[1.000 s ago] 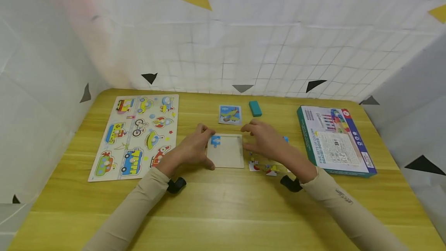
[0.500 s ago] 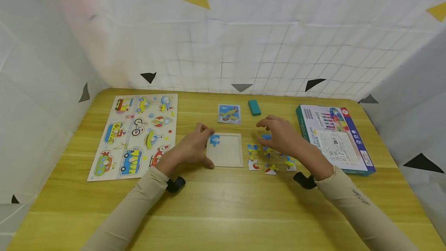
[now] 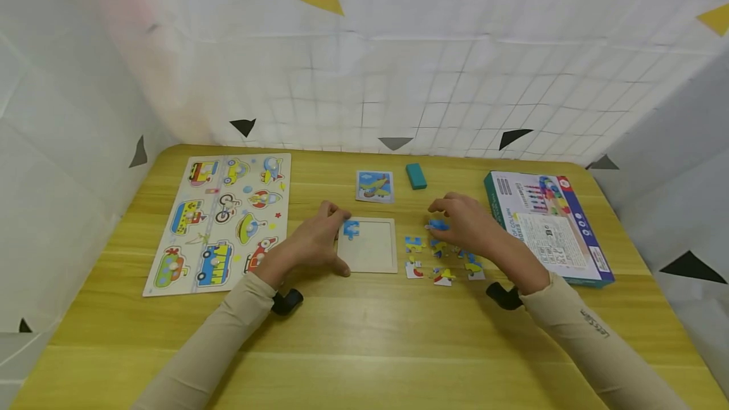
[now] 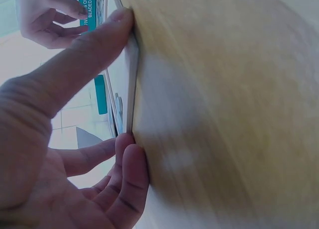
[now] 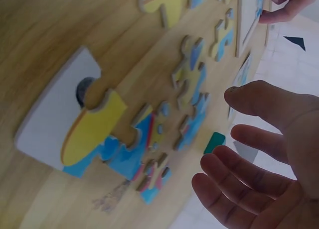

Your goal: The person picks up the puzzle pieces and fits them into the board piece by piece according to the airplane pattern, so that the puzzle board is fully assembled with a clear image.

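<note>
My left hand (image 3: 317, 240) holds the left side of a small square wooden puzzle tray (image 3: 371, 250), thumb at the near corner and fingers at the far one. One blue jigsaw piece (image 3: 350, 229) lies in the tray's upper left corner. Over the loose pieces to the right hovers my right hand (image 3: 469, 228), its fingers loosely bent and nothing held, as the right wrist view shows. Beside its fingertips is a blue piece (image 3: 438, 224). Several more jigsaw pieces (image 3: 414, 269) lie on the table, among them a white, yellow and blue corner piece (image 5: 55, 117).
Behind the tray lies a plane picture card (image 3: 374, 186), with a teal block (image 3: 416, 176) to its right. A large vehicle peg puzzle board (image 3: 219, 223) is at the left. At the right lies a flat toy box (image 3: 547, 229). White sheeting (image 3: 421, 81) borders the table.
My right hand has moved right, away from the tray, to above the loose pieces, uncovering several of them. My left hand and the tray stay in place.
</note>
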The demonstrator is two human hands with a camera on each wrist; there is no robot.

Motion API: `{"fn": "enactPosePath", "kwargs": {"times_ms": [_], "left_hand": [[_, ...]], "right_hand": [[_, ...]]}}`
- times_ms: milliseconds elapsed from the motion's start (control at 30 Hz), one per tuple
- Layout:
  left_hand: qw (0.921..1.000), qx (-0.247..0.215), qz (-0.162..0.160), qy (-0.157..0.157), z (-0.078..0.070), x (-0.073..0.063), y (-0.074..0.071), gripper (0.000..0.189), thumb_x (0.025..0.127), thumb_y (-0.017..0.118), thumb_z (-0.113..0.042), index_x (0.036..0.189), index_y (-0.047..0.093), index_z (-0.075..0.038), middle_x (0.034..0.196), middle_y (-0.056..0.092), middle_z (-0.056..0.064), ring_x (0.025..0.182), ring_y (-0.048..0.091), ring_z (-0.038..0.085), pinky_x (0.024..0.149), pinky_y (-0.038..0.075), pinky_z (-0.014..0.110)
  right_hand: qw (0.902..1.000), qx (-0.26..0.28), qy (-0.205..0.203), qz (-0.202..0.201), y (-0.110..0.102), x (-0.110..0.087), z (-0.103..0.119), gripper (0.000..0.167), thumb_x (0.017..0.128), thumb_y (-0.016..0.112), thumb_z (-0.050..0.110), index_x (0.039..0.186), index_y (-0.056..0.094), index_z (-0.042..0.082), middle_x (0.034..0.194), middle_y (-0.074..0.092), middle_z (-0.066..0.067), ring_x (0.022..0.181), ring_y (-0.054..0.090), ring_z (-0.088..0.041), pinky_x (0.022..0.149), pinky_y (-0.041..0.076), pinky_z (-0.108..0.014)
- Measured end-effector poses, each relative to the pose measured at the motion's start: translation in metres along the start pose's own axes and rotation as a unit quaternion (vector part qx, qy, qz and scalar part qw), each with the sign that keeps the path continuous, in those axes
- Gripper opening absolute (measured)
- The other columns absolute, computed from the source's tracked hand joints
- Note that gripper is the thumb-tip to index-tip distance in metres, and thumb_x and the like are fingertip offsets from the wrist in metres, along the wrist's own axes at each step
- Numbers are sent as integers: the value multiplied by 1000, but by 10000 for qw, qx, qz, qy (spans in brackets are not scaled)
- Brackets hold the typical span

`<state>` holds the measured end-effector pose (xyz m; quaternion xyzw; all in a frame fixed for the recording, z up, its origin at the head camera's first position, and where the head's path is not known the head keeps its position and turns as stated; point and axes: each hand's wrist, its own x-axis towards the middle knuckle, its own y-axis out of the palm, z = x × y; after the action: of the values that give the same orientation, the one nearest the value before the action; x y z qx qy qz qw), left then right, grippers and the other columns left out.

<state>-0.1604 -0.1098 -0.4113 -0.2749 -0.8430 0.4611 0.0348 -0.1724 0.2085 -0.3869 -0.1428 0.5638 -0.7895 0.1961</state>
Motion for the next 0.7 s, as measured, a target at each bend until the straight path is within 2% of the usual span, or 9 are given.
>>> {"fn": "enactPosePath", "kwargs": {"times_ms": [333,500,700], "left_hand": [[10000,-19,42,19,-2,2,3,109,60,98,-37,149,41,-10,141,34,12,97,54,26,86,49,38],[9999,-12,-4,-107,1,-2,2,109,59,98,-38,149,42,-11,141,34,11,93,55,25,83,49,37],[10000,-2,-39,7,1,0,1,108,59,98,-38,148,43,-11,141,34,12,94,55,26,85,49,39]], "right_hand": [[9995,-194,219,102,8,1,-10,33,83,82,22,110,75,5,95,64,-9,83,60,-23,72,51,-42],[9995,-115,185,220,11,8,-7,24,84,81,21,105,78,10,91,64,-5,81,60,-20,73,51,-40],[9989,-114,273,354,9,12,-7,20,83,81,19,101,79,11,91,66,-5,81,61,-20,73,52,-39]]}}
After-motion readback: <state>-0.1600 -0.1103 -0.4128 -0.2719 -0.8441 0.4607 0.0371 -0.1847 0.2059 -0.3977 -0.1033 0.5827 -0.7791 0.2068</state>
